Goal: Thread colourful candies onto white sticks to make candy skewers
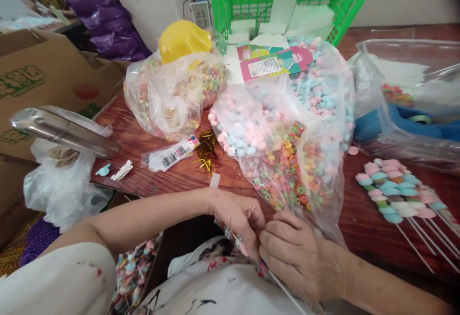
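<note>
white shirt (194,293) below, left hand (240,219) and right hand (296,248) grip a stick (283,288) at the table's (176,178) near edge

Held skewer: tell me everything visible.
The skewer slants down to the right, gripped by the left hand and the right hand, which meet around it and hide its middle. Its upper end shows shiny clear wrapping, plastic by its look, with dark marks and some pink. A thin white stick leaves the right hand toward the bottom edge. The contents are unclear.
</note>
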The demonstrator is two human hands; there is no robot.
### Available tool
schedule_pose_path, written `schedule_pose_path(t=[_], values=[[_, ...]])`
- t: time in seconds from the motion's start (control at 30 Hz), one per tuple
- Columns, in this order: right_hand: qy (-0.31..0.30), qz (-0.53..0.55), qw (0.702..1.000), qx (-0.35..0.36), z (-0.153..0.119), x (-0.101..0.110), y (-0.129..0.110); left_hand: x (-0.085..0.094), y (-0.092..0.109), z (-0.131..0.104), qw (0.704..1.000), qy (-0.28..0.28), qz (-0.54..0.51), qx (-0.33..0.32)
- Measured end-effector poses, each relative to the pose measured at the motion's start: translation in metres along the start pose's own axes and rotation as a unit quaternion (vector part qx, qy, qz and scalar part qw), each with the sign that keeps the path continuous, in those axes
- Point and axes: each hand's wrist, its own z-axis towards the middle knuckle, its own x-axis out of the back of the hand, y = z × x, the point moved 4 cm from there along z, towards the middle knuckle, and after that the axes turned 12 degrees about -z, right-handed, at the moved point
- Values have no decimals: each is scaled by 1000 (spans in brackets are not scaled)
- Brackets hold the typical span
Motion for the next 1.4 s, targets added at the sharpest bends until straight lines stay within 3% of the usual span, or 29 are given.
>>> schedule_pose_path(t=[0.07, 0.1, 0.13, 0.2, 0.27, 0.3, 0.33, 0.37, 0.43, 0.5, 0.57, 0.6, 0.67, 0.77, 0.83, 0.87, 0.97, 1.03, 1.13, 1.2, 1.3, 1.33, 1.4], values=[[-38, -42, 998, 0, 2, -8, -1, -1, 19, -7, 986, 27, 162, -29], [-57, -68, 996, -8, 3, -12, 2, -2, 31, -12, 958, 67, 274, -51], [-66, -91, 993, -30, 3, -16, 9, -5, 44, -17, 907, 125, 394, -78], [-41, -100, 986, -128, 3, -20, 32, -13, 69, -29, 759, 269, 576, -139], [32, -37, 959, -279, -1, -16, 64, -26, 82, -35, 626, 360, 658, -212], [61, 8, 935, -350, -3, -14, 78, -32, 82, -35, 586, 380, 669, -255], [89, 21, 912, -400, -4, -10, 89, -35, 79, -33, 567, 390, 658, -305], [122, 40, 887, -444, -4, -6, 97, -36, 74, -32, 567, 401, 622, -362], [217, 122, 820, -516, -4, -1, 100, -25, 60, -28, 622, 434, 460, -462], [317, 296, 709, -556, -3, -7, 89, -4, 42, -25, 710, 450, 182, -509], [346, 440, 620, -550, 3, -20, 70, 11, 26, -22, 758, 404, -92, -504], [331, 482, 604, -541, 7, -27, 59, 14, 22, -22, 764, 369, -192, -493], [266, 535, 604, -527, 14, -38, 39, 13, 20, -30, 768, 306, -303, -475], [165, 605, 590, -509, 22, -57, 20, 8, 22, -49, 781, 259, -313, -474], [148, 627, 564, -517, 25, -68, 17, 5, 20, -60, 784, 256, -277, -494], [155, 623, 556, -527, 25, -73, 18, 6, 17, -65, 770, 277, -256, -514], [192, 590, 561, -548, 24, -83, 24, 6, 3, -77, 714, 406, -145, -551], [202, 594, 571, -529, 28, -88, 24, -1, -6, -78, 734, 452, -34, -506], [167, 618, 583, -500, 37, -97, 13, -10, -22, -82, 792, 455, 70, -401], [97, 600, 627, -487, 40, -101, 3, -12, -39, -98, 809, 473, 71, -340], [1, 498, 747, -441, 36, -98, -6, -12, -78, -136, 845, 499, 59, -181], [-13, 465, 777, -424, 31, -96, -6, -13, -92, -151, 848, 512, 76, -116], [-31, 427, 804, -412, 21, -93, -3, -14, -112, -178, 829, 541, 139, -23]])
